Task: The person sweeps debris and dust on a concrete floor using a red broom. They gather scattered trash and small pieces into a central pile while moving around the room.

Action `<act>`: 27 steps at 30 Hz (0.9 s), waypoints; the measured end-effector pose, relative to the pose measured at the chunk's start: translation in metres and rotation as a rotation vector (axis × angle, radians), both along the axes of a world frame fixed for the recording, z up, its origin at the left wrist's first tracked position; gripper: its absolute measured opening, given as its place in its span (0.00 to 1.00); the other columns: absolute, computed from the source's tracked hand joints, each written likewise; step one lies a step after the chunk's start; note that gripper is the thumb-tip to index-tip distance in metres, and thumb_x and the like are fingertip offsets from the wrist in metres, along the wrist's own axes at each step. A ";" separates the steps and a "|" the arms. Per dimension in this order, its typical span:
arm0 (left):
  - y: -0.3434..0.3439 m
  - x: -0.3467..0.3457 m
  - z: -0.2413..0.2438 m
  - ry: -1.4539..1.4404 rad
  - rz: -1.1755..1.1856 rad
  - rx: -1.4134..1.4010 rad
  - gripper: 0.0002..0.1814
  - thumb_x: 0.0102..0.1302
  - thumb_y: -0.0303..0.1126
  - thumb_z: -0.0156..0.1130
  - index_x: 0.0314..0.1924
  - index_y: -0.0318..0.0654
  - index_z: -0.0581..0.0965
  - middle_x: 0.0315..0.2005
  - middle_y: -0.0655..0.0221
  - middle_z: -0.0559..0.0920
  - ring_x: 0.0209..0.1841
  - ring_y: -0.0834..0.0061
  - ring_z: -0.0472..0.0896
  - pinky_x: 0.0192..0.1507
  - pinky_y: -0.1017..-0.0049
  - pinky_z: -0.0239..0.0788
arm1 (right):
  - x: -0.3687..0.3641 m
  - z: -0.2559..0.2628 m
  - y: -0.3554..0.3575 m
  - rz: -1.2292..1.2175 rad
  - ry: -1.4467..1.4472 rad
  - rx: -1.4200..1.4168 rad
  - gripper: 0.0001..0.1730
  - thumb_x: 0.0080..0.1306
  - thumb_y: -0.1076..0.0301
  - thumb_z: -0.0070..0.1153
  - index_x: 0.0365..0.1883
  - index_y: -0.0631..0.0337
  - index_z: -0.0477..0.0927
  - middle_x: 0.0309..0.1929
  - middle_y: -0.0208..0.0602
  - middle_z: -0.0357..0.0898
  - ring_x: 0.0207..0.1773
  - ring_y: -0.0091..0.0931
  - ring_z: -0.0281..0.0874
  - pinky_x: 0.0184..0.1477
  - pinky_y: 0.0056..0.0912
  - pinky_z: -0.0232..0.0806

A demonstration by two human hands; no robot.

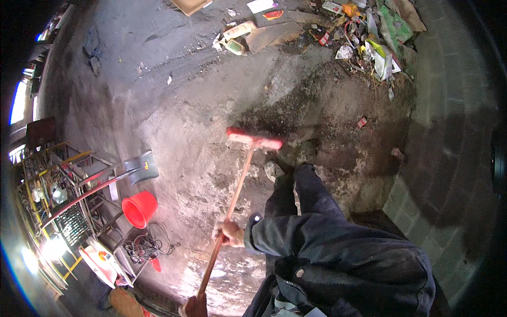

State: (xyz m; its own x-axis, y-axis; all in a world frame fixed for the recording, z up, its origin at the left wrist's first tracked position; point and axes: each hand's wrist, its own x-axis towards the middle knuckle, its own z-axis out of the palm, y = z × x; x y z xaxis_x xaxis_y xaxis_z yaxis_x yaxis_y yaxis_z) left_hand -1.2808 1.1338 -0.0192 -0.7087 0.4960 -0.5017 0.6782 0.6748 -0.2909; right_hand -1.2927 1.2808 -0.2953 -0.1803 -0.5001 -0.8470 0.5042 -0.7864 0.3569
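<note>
A push broom with a wooden handle (238, 190) and a red-and-white head (255, 140) slants across the middle of the view. Its head is on the dirty concrete floor and looks blurred. My right hand (231, 234), in a dark sleeve, grips the handle about midway. Lower down, at the bottom edge, my left hand (194, 307) is closed around the handle's upper end and is partly cut off by the frame. Dark loose dirt (293, 119) lies just beyond the broom head. My dark shoes (305, 168) are to the right of the handle.
A heap of rubbish (368, 43) lies at the upper right, with flattened cardboard (275, 35) beside it. At left are a shovel (141, 167), a red bucket (140, 209), coiled cable (144, 245) and a metal rack (85, 186). A block wall (447, 158) runs along the right.
</note>
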 end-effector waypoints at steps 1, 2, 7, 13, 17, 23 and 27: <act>-0.004 0.011 -0.023 -0.132 0.331 0.054 0.15 0.61 0.43 0.60 0.20 0.47 0.72 0.17 0.66 0.71 0.19 0.68 0.70 0.21 0.65 0.60 | 0.004 -0.004 0.013 0.004 -0.016 0.117 0.11 0.65 0.63 0.48 0.25 0.58 0.70 0.21 0.34 0.70 0.23 0.27 0.73 0.23 0.30 0.69; -0.038 0.034 -0.045 -0.137 0.317 0.364 0.13 0.60 0.40 0.62 0.22 0.44 0.73 0.18 0.63 0.72 0.19 0.66 0.71 0.21 0.65 0.61 | 0.017 -0.012 0.019 -0.020 0.095 0.098 0.13 0.65 0.62 0.48 0.25 0.61 0.70 0.19 0.36 0.70 0.19 0.27 0.70 0.20 0.32 0.66; 0.120 -0.025 -0.116 -0.306 0.616 0.445 0.18 0.57 0.45 0.63 0.20 0.38 0.76 0.15 0.56 0.74 0.16 0.59 0.74 0.20 0.65 0.63 | -0.004 -0.075 0.166 -0.252 0.075 0.688 0.17 0.65 0.62 0.48 0.19 0.63 0.69 0.13 0.38 0.69 0.11 0.28 0.65 0.13 0.35 0.59; 0.259 0.013 -0.193 -0.435 0.538 0.696 0.11 0.58 0.42 0.61 0.32 0.44 0.81 0.23 0.60 0.80 0.24 0.57 0.79 0.27 0.65 0.70 | 0.026 -0.127 0.329 -0.509 0.063 0.863 0.10 0.65 0.64 0.47 0.26 0.54 0.63 0.19 0.27 0.59 0.17 0.24 0.61 0.17 0.33 0.57; 0.241 0.043 -0.196 -0.395 0.677 0.587 0.13 0.58 0.44 0.60 0.29 0.43 0.79 0.25 0.58 0.79 0.27 0.56 0.79 0.28 0.63 0.69 | 0.042 -0.105 0.333 -0.463 -0.043 0.811 0.11 0.65 0.63 0.46 0.25 0.54 0.61 0.15 0.27 0.56 0.13 0.24 0.57 0.14 0.30 0.51; 0.104 0.084 -0.080 -0.173 0.589 0.405 0.15 0.53 0.39 0.67 0.18 0.40 0.74 0.12 0.60 0.72 0.15 0.61 0.73 0.18 0.66 0.63 | 0.076 -0.028 0.176 0.052 0.126 0.460 0.10 0.65 0.64 0.43 0.28 0.59 0.67 0.19 0.34 0.66 0.19 0.28 0.68 0.18 0.33 0.63; 0.062 0.114 0.041 -0.110 0.218 0.062 0.12 0.59 0.39 0.63 0.22 0.43 0.75 0.17 0.63 0.74 0.18 0.66 0.72 0.20 0.66 0.62 | 0.078 0.031 0.108 0.128 0.050 -0.108 0.12 0.66 0.57 0.50 0.34 0.56 0.68 0.28 0.32 0.70 0.28 0.27 0.74 0.32 0.37 0.71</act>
